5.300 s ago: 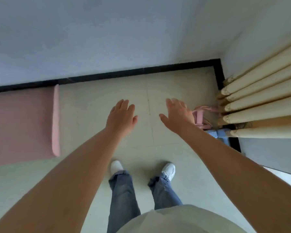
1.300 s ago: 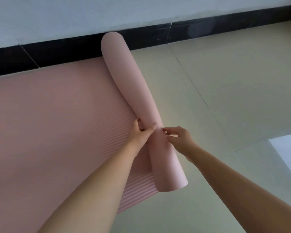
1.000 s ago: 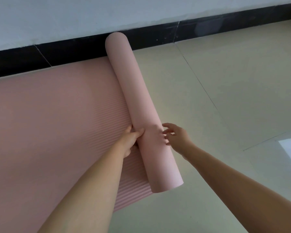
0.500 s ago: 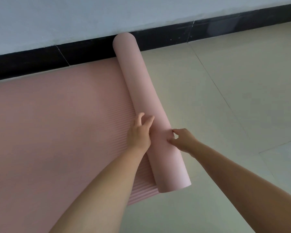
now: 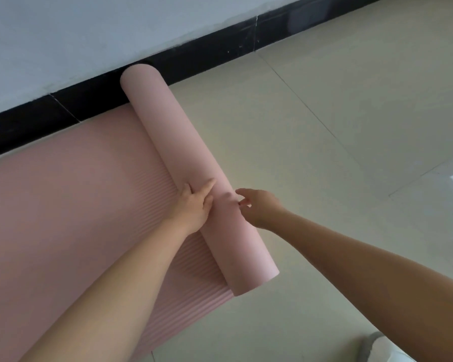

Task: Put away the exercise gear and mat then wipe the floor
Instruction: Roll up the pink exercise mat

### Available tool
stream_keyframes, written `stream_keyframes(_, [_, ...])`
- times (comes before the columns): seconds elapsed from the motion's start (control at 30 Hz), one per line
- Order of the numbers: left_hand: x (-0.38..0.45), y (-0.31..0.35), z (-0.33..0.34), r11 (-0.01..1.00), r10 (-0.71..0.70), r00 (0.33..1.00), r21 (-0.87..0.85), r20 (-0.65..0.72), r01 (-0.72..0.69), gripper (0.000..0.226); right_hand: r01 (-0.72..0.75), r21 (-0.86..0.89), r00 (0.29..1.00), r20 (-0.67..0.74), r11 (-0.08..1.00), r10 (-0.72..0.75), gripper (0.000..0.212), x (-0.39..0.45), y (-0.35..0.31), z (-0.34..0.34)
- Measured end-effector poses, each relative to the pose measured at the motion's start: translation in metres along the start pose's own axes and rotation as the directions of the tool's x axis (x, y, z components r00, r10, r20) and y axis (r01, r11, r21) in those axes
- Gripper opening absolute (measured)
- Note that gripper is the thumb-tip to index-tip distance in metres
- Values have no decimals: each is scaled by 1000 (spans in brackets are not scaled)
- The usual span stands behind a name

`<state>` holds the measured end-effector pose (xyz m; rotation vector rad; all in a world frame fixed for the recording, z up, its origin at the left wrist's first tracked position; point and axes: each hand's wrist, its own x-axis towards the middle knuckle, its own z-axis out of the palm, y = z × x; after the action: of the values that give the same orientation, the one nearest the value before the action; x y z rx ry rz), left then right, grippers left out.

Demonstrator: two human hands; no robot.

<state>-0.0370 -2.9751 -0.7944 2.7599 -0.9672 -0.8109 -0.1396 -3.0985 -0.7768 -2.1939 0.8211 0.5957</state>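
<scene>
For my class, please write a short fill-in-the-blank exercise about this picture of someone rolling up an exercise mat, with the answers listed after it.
1. The exercise mat is coloured ____.
2. The rolled part of the mat has its far end against the ____ skirting below the wall.
3. The left hand rests on the roll, and the right hand touches it from the ____ side.
4. The unrolled part lies flat on the ____.

Answers: pink; black; right; floor

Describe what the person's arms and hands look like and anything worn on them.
Both forearms are bare to the frame edge, no sleeves showing. The left hand and right hand wear no gloves, rings, watch or bracelet that can be seen.
</scene>
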Motion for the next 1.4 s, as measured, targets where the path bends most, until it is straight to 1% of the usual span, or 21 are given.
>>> stream_keyframes(0.03, [0, -3, -1, 1000, -20, 1000, -18, -16, 20, 46, -12, 44, 1000, 5, 999, 11, 46, 0, 0, 0])
stream_keyframes(0.17, [-2, -9, -7, 994, -90, 994, 58, -57, 93, 41, -21, 267, 1000, 16, 963, 17, 42, 0, -10, 3])
stream_keyframes(0.2, [-2, -10, -8, 994, -76, 993, 66, -90, 83, 39, -33, 258, 999, 15, 966, 31, 40, 1, -13, 6])
stream_keyframes(0.27, [-3, -11, -10, 994, -39, 991, 99, -130, 52, 35, -76, 108, 997, -19, 991, 79, 35, 6, -18, 12])
stream_keyframes(0.33, [-6, -10, -15, 992, -64, 990, 104, -129, 78, 34, -128, -20, 991, -42, 992, 127, 30, 11, -19, 17])
stream_keyframes(0.4, [-9, -8, -22, 991, -89, 989, 87, -118, 100, 37, -147, -77, 989, -9, 986, 147, 22, 13, -21, 18])
stream_keyframes(0.43, [-10, -11, -25, 994, -82, 991, 62, -106, 89, 43, -144, -85, 989, 11, 986, 146, 23, 11, -23, 17])
stream_keyframes(0.5, [-8, -21, -28, 998, -64, 997, 11, -42, 65, 57, -125, -80, 991, 42, 989, 129, 35, 4, -28, 15])
stream_keyframes(0.6, [-8, -34, -29, 997, -74, 997, 2, 9, 74, 63, -84, -96, 990, 103, 992, 94, 40, -8, -33, 16])
stream_keyframes(0.67, [-13, -38, -30, 992, -119, 993, -51, -13, 118, 63, -58, -27, 993, 98, 998, 61, 36, -12, -37, 20])
stream_keyframes(0.73, [-22, -40, -31, 980, -186, 981, -82, -62, 181, 59, -29, 46, 998, 54, 999, 26, 31, -12, -43, 27])
stream_keyframes(0.83, [-37, -40, -29, 949, -313, 940, -10, -137, 315, 45, 46, 69, 997, 66, 997, -51, 29, -14, -53, 41])
stream_keyframes(0.9, [-46, -44, -29, 917, -391, 906, 15, -159, 398, 35, 69, 191, 992, 92, 979, -88, 28, -16, -62, 47])
stream_keyframes(0.97, [-53, -54, -28, 890, -455, 879, -74, -144, 449, 35, 67, 297, 989, 110, 952, -104, 30, -17, -69, 53])
stream_keyframes(1.03, [-60, -67, -25, 869, -483, 869, -185, -110, 460, 38, 100, 299, 988, 82, 949, -130, 35, -13, -70, 60])
stream_keyframes(1.1, [-68, -76, -23, 828, -509, 860, -286, -26, 481, 44, 125, 313, 987, 56, 941, -150, 37, -10, -68, 67])
stream_keyframes(1.17, [-78, -80, -21, 757, -547, 835, -391, 58, 523, 52, 79, 440, 987, 89, 894, -131, 37, -7, -68, 71])
stream_keyframes(1.2, [-81, -81, -20, 725, -566, 821, -430, 76, 539, 54, 40, 509, 986, 119, 860, -116, 35, -5, -70, 71])
stream_keyframes(1.27, [-86, -80, -18, 674, -603, 794, -480, 80, 561, 58, -6, 579, 986, 140, 816, -91, 28, 0, -75, 71])
stream_keyframes(1.33, [-86, -78, -15, 623, -646, 760, -526, 71, 579, 63, -18, 561, 990, 127, 827, -65, 24, 7, -79, 70])
stream_keyframes(1.4, [-84, -79, -9, 556, -697, 714, -581, 64, 595, 64, -24, 511, 988, 143, 859, -58, 41, 16, -81, 68])
